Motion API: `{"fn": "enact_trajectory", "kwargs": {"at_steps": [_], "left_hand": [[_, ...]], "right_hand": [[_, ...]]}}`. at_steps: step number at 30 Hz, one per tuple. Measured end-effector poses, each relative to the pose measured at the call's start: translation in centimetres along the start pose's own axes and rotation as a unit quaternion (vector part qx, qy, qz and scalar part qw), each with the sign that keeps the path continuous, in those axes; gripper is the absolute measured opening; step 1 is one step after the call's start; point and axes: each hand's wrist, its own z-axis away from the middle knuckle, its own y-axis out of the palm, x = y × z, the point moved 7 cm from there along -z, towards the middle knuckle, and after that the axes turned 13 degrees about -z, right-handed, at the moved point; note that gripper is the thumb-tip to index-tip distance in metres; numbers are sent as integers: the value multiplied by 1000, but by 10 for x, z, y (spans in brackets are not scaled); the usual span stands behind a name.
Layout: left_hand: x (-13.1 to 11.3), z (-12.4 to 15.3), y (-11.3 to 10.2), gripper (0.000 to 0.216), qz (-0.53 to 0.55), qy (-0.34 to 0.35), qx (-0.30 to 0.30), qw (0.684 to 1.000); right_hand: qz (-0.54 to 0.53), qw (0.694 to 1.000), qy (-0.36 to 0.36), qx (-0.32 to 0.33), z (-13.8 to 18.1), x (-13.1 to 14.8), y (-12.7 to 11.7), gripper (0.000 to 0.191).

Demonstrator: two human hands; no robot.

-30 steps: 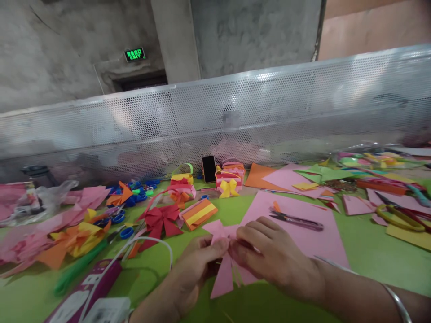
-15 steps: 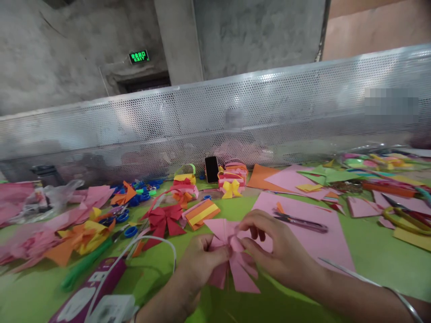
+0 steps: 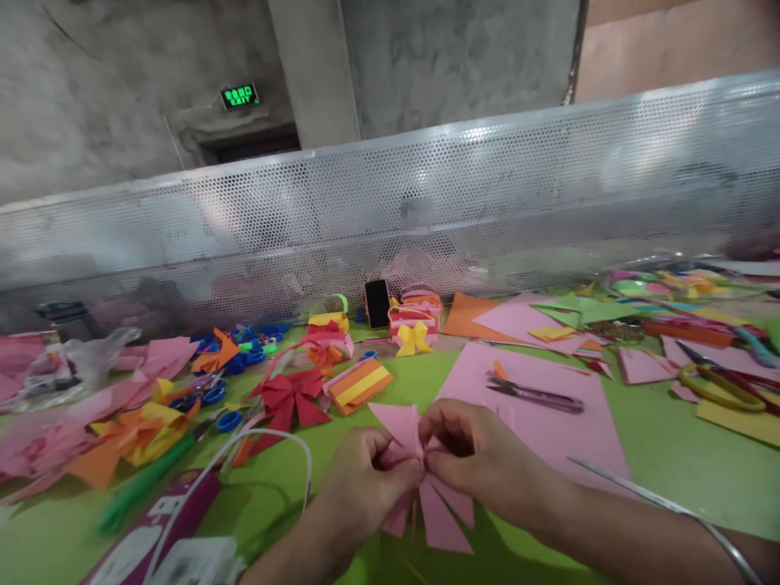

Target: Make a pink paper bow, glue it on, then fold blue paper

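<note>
Low over the green table, a pink paper bow (image 3: 448, 520) with pointed tails and folded loops is pinched between both hands. My left hand (image 3: 366, 475) grips its left side, thumb pressed near the centre. My right hand (image 3: 481, 451) has its thumb and fingertips closed on the right loop beside the centre; the fingers hide part of that loop. A pink paper sheet (image 3: 566, 447) lies behind my right hand, with thread snips (image 3: 539, 394) on it. Left of the bow rests a finished-looking red paper bow (image 3: 292, 398), beside an orange and yellow striped paper piece (image 3: 361, 386).
A purple power strip (image 3: 164, 528) with a white cable and a green-handled tool (image 3: 146, 479) lie at the left. Yellow-handled scissors (image 3: 719, 390) are at the right. Small paper bags (image 3: 414, 329) and a phone (image 3: 377, 304) stand before a perforated metal screen (image 3: 341, 219).
My right hand's fingers have moved inward and down, closing on the bow's right loop near the centre. My left hand keeps its hold. The view has shifted slightly.
</note>
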Motion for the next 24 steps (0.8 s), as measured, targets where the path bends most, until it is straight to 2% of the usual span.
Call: {"fn": "enact_trajectory", "kwargs": {"at_steps": [4,7,10,15,20,24], "left_hand": [[-1,0,6,21,10,14,38,999],[-1,0,10,29,22,7,62,998],[-1,0,8,33,23,-6,52,998],[0,-3,-3,37,33,-7,5,999],[-1,-2,2,39,21,8,13,1000],[-1,0,6,30,-10,24,24,999]], "right_hand": [[96,995,-22,-6,1,5,1,20],[113,993,-29,-13,0,2,0,24],[96,995,-20,-7,-1,-2,-2,23],[1,999,2,50,-3,5,-2,13],[10,999,31,2,-3,2,-4,14],[-19,999,46,2,-4,-9,-3,15]]}}
